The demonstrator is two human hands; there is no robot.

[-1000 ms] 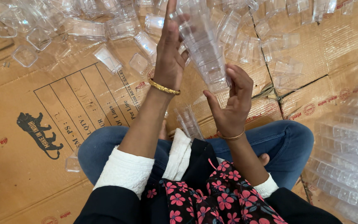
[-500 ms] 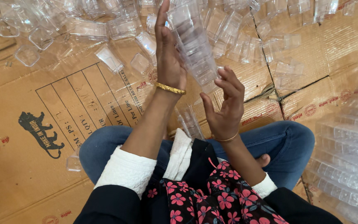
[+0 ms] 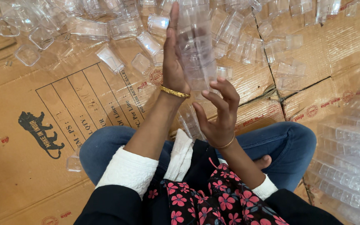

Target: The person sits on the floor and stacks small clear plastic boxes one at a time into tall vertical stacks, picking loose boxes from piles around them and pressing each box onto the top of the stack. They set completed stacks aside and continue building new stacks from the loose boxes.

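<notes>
**Clear stack up between both my hands**

My left hand (image 3: 172, 62) is up in the upper middle of the frame, fingers straight and pressed flat along the left side of a tall stack of clear plastic cups (image 3: 196, 50). The palm steadies it; no curl around it, just a flat press. A gold bangle (image 3: 175, 92) sits at that wrist.

My right hand (image 3: 219, 114) is lower, just below the bottom end of the stack, palm turned up and fingers (image 3: 226, 89) spread and curved like a cradle. The fingertips reach the stack's base; whether they truly touch or only hover there I cannot tell. A thin bangle (image 3: 226, 144) rings that wrist too.

The stack itself stands nearly upright, tilted a little, its top running off the upper edge of the frame.

Behind it, across the top of the frame, loose clear cups (image 3: 117, 27) lie scattered on flattened cardboard (image 3: 30, 96). One single cup (image 3: 73, 163) lies at lower left by my knee. At the right edge, long nested rows of cups (image 3: 346, 162) lie side by side. My crossed legs in blue jeans (image 3: 290, 146) fill the lower middle.
</notes>
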